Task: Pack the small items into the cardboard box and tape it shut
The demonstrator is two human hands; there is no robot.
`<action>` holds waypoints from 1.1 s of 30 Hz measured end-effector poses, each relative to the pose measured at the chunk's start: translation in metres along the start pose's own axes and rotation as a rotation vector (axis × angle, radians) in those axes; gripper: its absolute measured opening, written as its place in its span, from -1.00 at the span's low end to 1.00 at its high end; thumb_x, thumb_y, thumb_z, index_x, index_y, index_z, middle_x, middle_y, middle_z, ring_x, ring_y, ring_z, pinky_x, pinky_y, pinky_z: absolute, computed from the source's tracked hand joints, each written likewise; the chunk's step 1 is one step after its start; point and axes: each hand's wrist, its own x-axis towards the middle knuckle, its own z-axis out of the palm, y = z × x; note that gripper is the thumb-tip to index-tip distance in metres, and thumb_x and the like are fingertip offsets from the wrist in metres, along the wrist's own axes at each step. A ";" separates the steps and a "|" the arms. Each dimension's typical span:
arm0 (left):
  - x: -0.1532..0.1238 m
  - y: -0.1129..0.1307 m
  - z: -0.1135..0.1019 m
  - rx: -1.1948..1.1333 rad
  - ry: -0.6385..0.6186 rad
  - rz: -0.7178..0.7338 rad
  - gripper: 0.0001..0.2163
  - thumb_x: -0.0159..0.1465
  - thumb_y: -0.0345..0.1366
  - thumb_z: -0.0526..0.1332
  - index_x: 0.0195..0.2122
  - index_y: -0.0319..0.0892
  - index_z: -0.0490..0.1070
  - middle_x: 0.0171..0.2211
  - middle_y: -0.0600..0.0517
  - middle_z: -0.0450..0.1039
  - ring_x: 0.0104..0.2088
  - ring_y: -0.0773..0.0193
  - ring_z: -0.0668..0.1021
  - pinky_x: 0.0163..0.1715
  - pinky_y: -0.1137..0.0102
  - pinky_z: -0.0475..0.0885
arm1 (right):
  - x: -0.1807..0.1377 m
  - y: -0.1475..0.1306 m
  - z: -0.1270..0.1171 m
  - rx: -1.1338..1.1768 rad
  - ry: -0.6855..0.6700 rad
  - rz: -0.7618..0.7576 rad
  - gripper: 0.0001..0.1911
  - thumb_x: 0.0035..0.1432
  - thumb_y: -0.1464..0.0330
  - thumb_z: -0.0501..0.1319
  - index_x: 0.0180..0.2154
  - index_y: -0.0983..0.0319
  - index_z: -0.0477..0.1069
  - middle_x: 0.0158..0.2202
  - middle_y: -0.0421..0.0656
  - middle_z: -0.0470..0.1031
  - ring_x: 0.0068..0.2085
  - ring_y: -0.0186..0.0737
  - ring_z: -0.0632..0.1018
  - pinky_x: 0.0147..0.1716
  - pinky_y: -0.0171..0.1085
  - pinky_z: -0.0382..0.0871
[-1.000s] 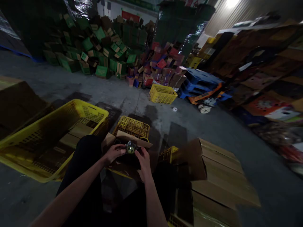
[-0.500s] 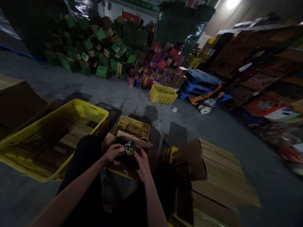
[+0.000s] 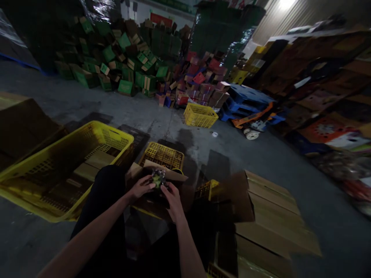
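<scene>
Between my two hands is a small package of clear, shiny plastic (image 3: 158, 179) with something yellow-green in it; its exact kind is too dark to tell. My left hand (image 3: 141, 187) grips its left side, fingers bent. On the right side, the closed fingers of my right hand (image 3: 172, 196) pinch it. Both hands are above an open cardboard box (image 3: 165, 171) with its flaps folded out. The box's inside is dark and mostly hidden by my hands. A yellow crate (image 3: 164, 153) stands just behind the box.
To the left, a large yellow crate (image 3: 114, 136) contains brown cardboard boxes (image 3: 92, 165). A big open carton (image 3: 272, 200) stands at my right. Farther off are another yellow crate (image 3: 200, 116), heaped green boxes (image 3: 125, 87), blue pallets (image 3: 249, 94) and a pallet jack (image 3: 251, 134).
The package has turned in my hands, and more crinkled plastic shows at its top. My left fingers have shifted slightly right along it. The camera view has barely moved.
</scene>
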 end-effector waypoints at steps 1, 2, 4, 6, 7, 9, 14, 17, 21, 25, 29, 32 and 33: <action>0.001 -0.001 -0.001 -0.014 0.021 -0.008 -0.41 -0.08 -0.15 0.59 -0.02 -0.16 0.52 0.02 -0.16 0.54 0.07 -0.10 0.54 0.01 0.10 0.47 | 0.001 0.001 0.000 0.000 0.039 -0.002 -0.62 0.05 0.05 0.39 -0.18 0.15 0.58 -0.23 -0.16 0.62 -0.21 -0.15 0.58 -0.23 -0.25 0.46; 0.001 -0.002 -0.001 -0.023 0.028 -0.020 -0.40 -0.09 -0.14 0.59 -0.01 -0.16 0.52 0.02 -0.17 0.54 0.06 -0.11 0.54 0.00 0.10 0.48 | 0.002 0.002 0.000 0.008 0.092 -0.008 -0.61 0.05 0.04 0.38 -0.17 0.14 0.58 -0.21 -0.16 0.63 -0.18 -0.13 0.58 -0.20 -0.24 0.46; 0.000 -0.002 -0.001 -0.027 0.006 -0.053 -0.39 -0.07 -0.12 0.58 0.01 -0.17 0.52 0.03 -0.19 0.54 0.04 -0.10 0.56 -0.01 0.10 0.48 | 0.004 0.002 -0.001 0.039 0.202 -0.020 -0.61 0.06 0.04 0.37 -0.15 0.13 0.59 -0.14 -0.15 0.63 -0.12 -0.10 0.58 -0.13 -0.22 0.46; -0.003 0.000 0.001 -0.022 -0.054 -0.082 -0.38 -0.03 -0.11 0.57 0.05 -0.17 0.51 0.04 -0.20 0.54 0.02 -0.09 0.58 0.00 0.12 0.47 | 0.006 0.001 -0.002 0.068 0.250 -0.023 -0.61 0.07 0.04 0.37 -0.14 0.12 0.59 -0.10 -0.13 0.63 -0.07 -0.07 0.58 -0.08 -0.19 0.46; -0.004 0.001 0.002 -0.018 -0.090 -0.091 -0.39 0.01 -0.10 0.55 0.08 -0.17 0.51 0.04 -0.21 0.54 0.02 -0.08 0.58 0.01 0.13 0.46 | 0.007 0.000 -0.003 0.080 0.250 -0.022 -0.61 0.07 0.04 0.37 -0.14 0.12 0.59 -0.09 -0.13 0.63 -0.06 -0.05 0.58 -0.07 -0.17 0.46; -0.007 0.003 0.004 -0.004 -0.165 -0.099 -0.40 0.08 -0.10 0.51 0.13 -0.17 0.48 0.07 -0.21 0.53 0.03 -0.06 0.58 0.03 0.16 0.45 | 0.007 -0.003 -0.004 0.104 0.227 -0.032 -0.62 0.05 0.07 0.39 -0.14 0.13 0.59 -0.09 -0.13 0.64 -0.06 -0.04 0.59 -0.07 -0.15 0.47; -0.010 0.007 0.006 0.022 -0.235 -0.084 -0.45 0.15 -0.11 0.47 0.15 -0.12 0.47 0.13 -0.17 0.49 0.10 -0.04 0.54 0.04 0.21 0.43 | 0.005 -0.008 -0.005 0.125 0.155 -0.099 -0.60 0.02 0.14 0.42 -0.09 0.14 0.58 -0.12 -0.13 0.64 -0.12 -0.06 0.60 -0.05 -0.11 0.47; -0.010 0.010 0.007 0.020 -0.171 -0.076 -0.47 0.14 -0.07 0.46 0.11 -0.14 0.50 0.04 -0.17 0.54 0.03 -0.01 0.57 -0.02 0.24 0.45 | 0.005 -0.007 -0.006 0.131 0.147 -0.118 -0.59 0.01 0.18 0.42 -0.07 0.14 0.57 -0.12 -0.13 0.63 -0.11 -0.07 0.60 -0.05 -0.12 0.47; -0.009 0.014 0.009 -0.005 -0.048 -0.090 -0.48 0.09 -0.04 0.48 0.01 -0.20 0.55 -0.10 -0.17 0.59 -0.16 0.07 0.62 -0.19 0.29 0.49 | 0.009 -0.001 -0.009 0.132 0.131 -0.126 -0.57 -0.01 0.21 0.43 -0.05 0.11 0.57 -0.07 -0.14 0.62 -0.07 -0.07 0.59 -0.02 -0.11 0.46; -0.010 0.018 0.011 -0.038 -0.032 -0.062 -0.51 0.02 -0.14 0.54 -0.04 -0.20 0.57 -0.11 -0.16 0.58 -0.16 0.09 0.62 -0.18 0.30 0.49 | 0.012 0.003 -0.012 0.147 0.177 -0.124 -0.61 -0.05 0.22 0.43 -0.11 0.12 0.58 -0.09 -0.13 0.63 -0.09 -0.07 0.59 -0.07 -0.13 0.48; -0.010 0.019 0.010 -0.050 -0.034 -0.043 -0.51 -0.03 -0.17 0.57 -0.08 -0.21 0.58 -0.12 -0.17 0.59 -0.14 0.06 0.61 -0.16 0.27 0.49 | 0.012 0.003 -0.013 0.156 0.222 -0.115 -0.70 -0.05 0.24 0.42 -0.22 0.15 0.58 -0.23 -0.17 0.63 -0.21 -0.14 0.59 -0.17 -0.19 0.49; -0.010 0.018 0.008 -0.028 -0.016 -0.015 -0.53 -0.03 -0.17 0.57 -0.10 -0.20 0.59 -0.14 -0.15 0.59 -0.15 0.06 0.61 -0.16 0.27 0.50 | 0.010 0.001 -0.011 0.188 0.230 -0.116 -0.70 -0.07 0.25 0.43 -0.23 0.14 0.57 -0.20 -0.17 0.62 -0.18 -0.13 0.59 -0.15 -0.19 0.49; -0.009 0.017 0.007 -0.019 -0.012 -0.007 -0.53 -0.03 -0.16 0.57 -0.11 -0.20 0.59 -0.14 -0.14 0.60 -0.15 0.07 0.61 -0.16 0.27 0.50 | 0.010 0.000 -0.010 0.203 0.231 -0.113 -0.67 -0.08 0.25 0.44 -0.20 0.13 0.57 -0.16 -0.15 0.62 -0.14 -0.10 0.59 -0.12 -0.18 0.49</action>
